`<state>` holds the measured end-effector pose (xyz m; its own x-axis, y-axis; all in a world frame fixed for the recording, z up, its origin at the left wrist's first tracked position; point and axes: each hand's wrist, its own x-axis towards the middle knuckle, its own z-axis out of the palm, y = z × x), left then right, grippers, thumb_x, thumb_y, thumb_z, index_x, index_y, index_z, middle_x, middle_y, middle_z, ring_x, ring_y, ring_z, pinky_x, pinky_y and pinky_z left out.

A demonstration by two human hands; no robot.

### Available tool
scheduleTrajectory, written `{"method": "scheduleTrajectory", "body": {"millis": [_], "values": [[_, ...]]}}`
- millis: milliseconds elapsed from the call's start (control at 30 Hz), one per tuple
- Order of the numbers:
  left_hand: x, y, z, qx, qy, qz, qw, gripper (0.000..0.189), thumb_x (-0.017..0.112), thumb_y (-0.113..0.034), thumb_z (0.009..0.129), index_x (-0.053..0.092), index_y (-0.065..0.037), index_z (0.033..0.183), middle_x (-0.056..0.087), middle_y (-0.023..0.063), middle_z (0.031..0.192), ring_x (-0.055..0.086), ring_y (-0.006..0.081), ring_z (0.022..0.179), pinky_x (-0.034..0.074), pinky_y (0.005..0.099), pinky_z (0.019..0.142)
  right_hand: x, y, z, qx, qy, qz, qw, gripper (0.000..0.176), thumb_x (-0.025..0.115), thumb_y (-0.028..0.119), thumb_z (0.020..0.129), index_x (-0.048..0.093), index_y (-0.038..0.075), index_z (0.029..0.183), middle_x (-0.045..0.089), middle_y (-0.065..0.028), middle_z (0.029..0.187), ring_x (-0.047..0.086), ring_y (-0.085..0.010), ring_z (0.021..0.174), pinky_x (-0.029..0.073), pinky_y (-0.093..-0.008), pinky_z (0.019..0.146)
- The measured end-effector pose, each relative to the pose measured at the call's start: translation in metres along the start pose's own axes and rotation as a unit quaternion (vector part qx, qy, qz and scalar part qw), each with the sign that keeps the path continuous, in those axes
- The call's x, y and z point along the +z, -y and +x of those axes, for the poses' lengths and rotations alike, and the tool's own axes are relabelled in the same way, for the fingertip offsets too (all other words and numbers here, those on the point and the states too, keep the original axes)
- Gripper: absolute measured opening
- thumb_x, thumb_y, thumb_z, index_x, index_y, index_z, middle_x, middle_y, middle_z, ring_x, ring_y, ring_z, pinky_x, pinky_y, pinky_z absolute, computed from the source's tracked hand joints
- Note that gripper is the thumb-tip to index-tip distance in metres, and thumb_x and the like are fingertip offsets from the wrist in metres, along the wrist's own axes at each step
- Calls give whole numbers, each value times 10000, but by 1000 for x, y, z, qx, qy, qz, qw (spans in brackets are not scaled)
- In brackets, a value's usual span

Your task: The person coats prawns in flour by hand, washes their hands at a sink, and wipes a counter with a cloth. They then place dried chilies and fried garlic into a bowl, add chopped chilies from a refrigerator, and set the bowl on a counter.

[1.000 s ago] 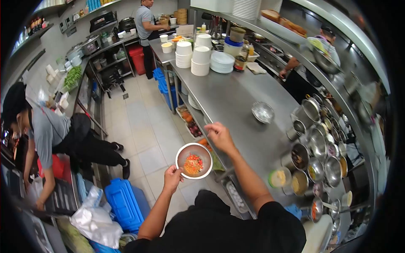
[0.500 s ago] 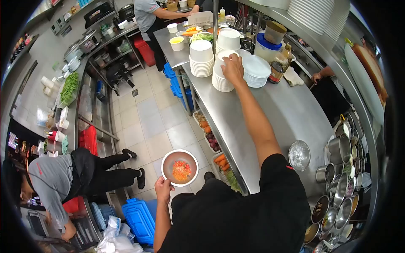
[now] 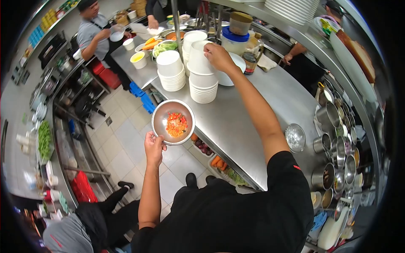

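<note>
My left hand (image 3: pixel 154 147) pinches the rim of a metal mixing bowl (image 3: pixel 158 120), holding it beside the counter's edge. Chopped red and orange pieces (image 3: pixel 176 125) lie in the bowl. My right hand (image 3: pixel 219 57) is closed on the rim of a white tub (image 3: pixel 199 59), which stands partly raised above the stack of white tubs (image 3: pixel 203 93). To its left is another stack of white tubs (image 3: pixel 171 74). White plates or lids (image 3: pixel 231 76) are partly hidden behind my right forearm.
The steel counter (image 3: pixel 257 114) carries a clear bowl (image 3: pixel 295 138), a sauce bottle (image 3: pixel 252 55) and a blue-lidded container (image 3: pixel 234 40). Metal pots (image 3: pixel 328 114) crowd the right side. Vegetable crates (image 3: pixel 223 164) sit below. One co-worker (image 3: pixel 95 38) stands at back left, another (image 3: pixel 71 232) at lower left.
My left hand has raised the metal bowl toward the counter. My right hand has pulled a tub partly up from its stack. The view has shifted, and the back-left co-worker now holds a bowl.
</note>
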<state>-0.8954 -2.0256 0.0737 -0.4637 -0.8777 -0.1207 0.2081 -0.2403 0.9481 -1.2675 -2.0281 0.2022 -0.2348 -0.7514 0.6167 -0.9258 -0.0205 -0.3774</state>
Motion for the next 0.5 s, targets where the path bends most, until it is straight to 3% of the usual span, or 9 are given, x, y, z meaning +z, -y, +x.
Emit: {"method": "scheduleTrajectory", "body": {"millis": [67, 167, 233, 267, 300, 333, 400, 500], "values": [[8, -6, 21, 1, 24, 2, 1000, 187, 513, -2, 800, 415, -37, 954, 513, 24, 670, 420, 59, 453, 359, 196, 379, -10, 4, 6, 84, -11, 30, 996, 112, 567, 121, 805, 564, 26, 865, 598, -166, 870, 567, -339, 824, 438, -403, 729], [14, -17, 42, -11, 58, 18, 998, 203, 507, -1, 805, 419, -51, 982, 484, -6, 630, 388, 47, 434, 328, 191, 370, -48, 8, -12, 82, -150, 101, 980, 196, 547, 179, 849, 551, 43, 991, 615, -163, 907, 598, -269, 826, 452, -345, 733], [24, -27, 50, 23, 100, 41, 994, 245, 511, -4, 806, 417, -45, 1029, 468, -18, 611, 381, 41, 430, 320, 189, 368, -87, 20, -49, 86, -196, 118, 970, 211, 535, 186, 870, 553, 14, 991, 615, -70, 857, 573, -175, 810, 446, -296, 748], [31, -32, 54, 13, 111, 42, 993, 245, 511, -4, 806, 417, -45, 1029, 468, -18, 611, 381, 41, 430, 320, 189, 368, -93, 11, -75, 87, -217, 209, 949, 189, 536, 189, 877, 552, 20, 959, 588, -18, 823, 544, -135, 770, 435, -262, 715], [39, -36, 59, 9, 137, 30, 990, 261, 512, 4, 800, 414, -39, 1038, 513, 11, 658, 401, 47, 437, 328, 193, 366, -98, 6, -106, 158, -216, 250, 931, 163, 538, 188, 880, 548, 38, 942, 570, 0, 806, 521, -114, 744, 427, -250, 695], [48, -39, 62, 5, 167, 16, 986, 276, 514, 13, 794, 410, -32, 1046, 557, 39, 705, 422, 53, 443, 336, 198, 364, -100, 3, -139, 226, -219, 286, 905, 137, 540, 188, 882, 544, 57, 924, 551, 18, 788, 498, -94, 717, 419, -239, 674], [74, -37, 64, -17, 215, 18, 976, 292, 515, 13, 793, 407, -31, 1060, 559, 37, 696, 419, 51, 443, 329, 198, 363, -80, -12, -210, 338, -223, 434, 805, 94, 551, 194, 881, 536, 104, 906, 552, 27, 786, 482, -72, 690, 418, -233, 651], [125, -19, 55, -58, 287, 50, 955, 305, 526, 3, 791, 413, -8, 1074, 546, 28, 648, 411, 52, 442, 311, 201, 363, -37, -13, -303, 437, -194, 590, 651, 69, 522, 184, 897, 536, 119, 915, 587, 1, 824, 553, -120, 682, 468, -267, 616]]}}
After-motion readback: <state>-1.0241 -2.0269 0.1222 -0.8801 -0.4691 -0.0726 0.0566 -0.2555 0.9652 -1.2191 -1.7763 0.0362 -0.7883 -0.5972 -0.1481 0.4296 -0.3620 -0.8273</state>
